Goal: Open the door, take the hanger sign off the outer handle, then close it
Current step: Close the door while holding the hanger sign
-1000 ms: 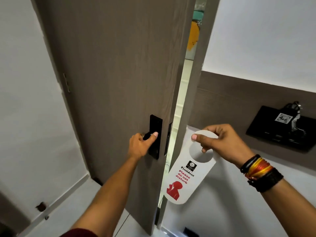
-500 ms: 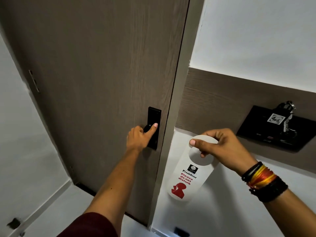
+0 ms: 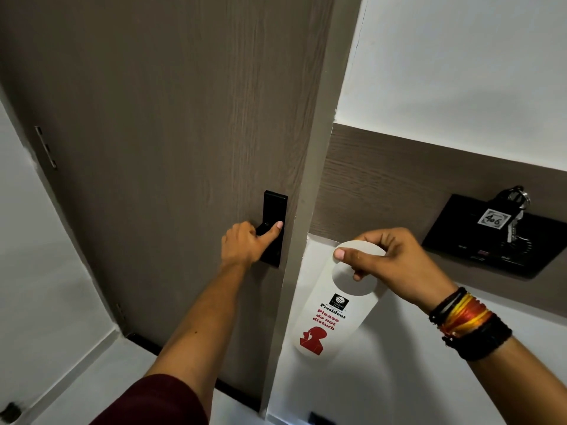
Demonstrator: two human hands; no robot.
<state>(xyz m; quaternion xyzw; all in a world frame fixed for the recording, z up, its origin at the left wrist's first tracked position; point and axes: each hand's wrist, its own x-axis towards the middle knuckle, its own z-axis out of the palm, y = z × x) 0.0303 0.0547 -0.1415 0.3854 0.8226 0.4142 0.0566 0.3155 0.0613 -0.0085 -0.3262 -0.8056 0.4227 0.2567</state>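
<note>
The grey-brown wooden door (image 3: 159,124) stands flush in its frame (image 3: 310,185), no gap showing. My left hand (image 3: 245,245) grips the black inner handle (image 3: 263,230) on its black lock plate (image 3: 274,207), thumb pressed along the lever. My right hand (image 3: 389,262) is to the right of the frame, pinching the top of a white hanger sign (image 3: 334,308) through its round hole. The sign hangs down tilted, showing red "Please do not disturb" text and a red figure.
A black card holder (image 3: 478,240) with a key bunch and a tag (image 3: 494,219) is mounted on the wooden wall band at right. Door hinges (image 3: 46,147) sit on the left edge. White walls flank both sides; pale floor lies below.
The door swung from ajar, with the corridor visible through the gap, to fully against its frame. My left hand stayed on the handle; my right hand kept holding the sign.
</note>
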